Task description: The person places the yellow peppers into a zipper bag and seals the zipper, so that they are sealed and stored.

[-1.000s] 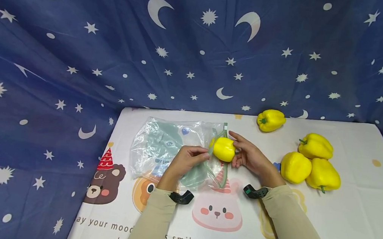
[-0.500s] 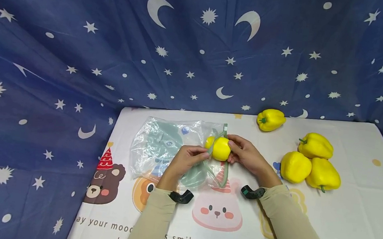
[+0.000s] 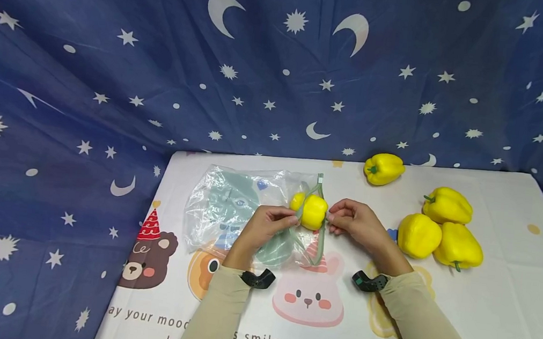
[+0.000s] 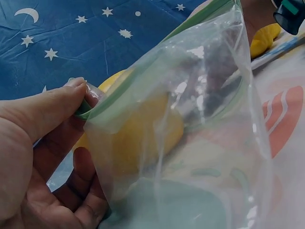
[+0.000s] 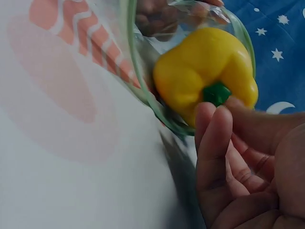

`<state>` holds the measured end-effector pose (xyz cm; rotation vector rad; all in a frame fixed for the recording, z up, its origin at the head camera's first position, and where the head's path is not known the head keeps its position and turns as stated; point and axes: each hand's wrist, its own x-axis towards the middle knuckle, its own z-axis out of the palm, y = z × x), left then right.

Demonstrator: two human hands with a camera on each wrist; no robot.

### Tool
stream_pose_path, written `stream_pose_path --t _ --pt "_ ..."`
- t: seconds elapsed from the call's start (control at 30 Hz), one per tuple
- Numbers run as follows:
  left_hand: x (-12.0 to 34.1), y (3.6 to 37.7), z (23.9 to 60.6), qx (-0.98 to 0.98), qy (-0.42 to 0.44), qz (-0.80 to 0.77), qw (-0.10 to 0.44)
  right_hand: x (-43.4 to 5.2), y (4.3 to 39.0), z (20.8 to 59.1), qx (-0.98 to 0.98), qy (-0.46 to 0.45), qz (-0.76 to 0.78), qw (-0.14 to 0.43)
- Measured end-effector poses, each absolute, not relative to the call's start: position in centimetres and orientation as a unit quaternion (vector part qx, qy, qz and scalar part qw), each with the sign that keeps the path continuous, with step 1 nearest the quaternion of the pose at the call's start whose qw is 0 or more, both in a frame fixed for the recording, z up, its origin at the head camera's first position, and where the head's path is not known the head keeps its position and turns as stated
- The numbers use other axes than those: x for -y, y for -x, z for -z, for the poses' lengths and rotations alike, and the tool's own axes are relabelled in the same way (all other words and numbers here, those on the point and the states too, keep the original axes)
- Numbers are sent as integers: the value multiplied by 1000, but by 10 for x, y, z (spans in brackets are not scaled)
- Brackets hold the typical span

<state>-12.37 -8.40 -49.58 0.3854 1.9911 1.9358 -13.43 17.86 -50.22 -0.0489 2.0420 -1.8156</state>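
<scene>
Stem (image 5: 217, 93) of yellow pepper (image 3: 314, 213) pinched by right hand (image 3: 359, 227); rim (image 4: 125, 87) of clear bag (image 3: 237, 201) pinched by left hand (image 3: 263, 231). Pepper partway inside bag, crossed by rim. Three peppers (image 3: 456, 245) at three o'clock, lone pepper (image 3: 384, 169) at two, curtain (image 3: 280, 68) at twelve.

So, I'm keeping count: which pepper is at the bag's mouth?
The pepper between left hand and right hand; the other four lie outside the bag.

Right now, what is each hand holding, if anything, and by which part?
The left hand pinches the clear bag by its green rim. The right hand appears to pinch the yellow pepper by its green stem.
</scene>
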Motion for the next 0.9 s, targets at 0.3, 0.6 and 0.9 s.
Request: stream_pose_path --t 0.3,0.6,0.9 --pt "81 122 492 -711 -153 -667 161 -167 133 504 -735 -3 655 178" --pt "76 128 514 -727 -153 -652 151 -145 132 498 -704 -85 693 134" --pt "74 127 516 -733 -153 -648 142 -137 134 502 -689 -80 705 152"
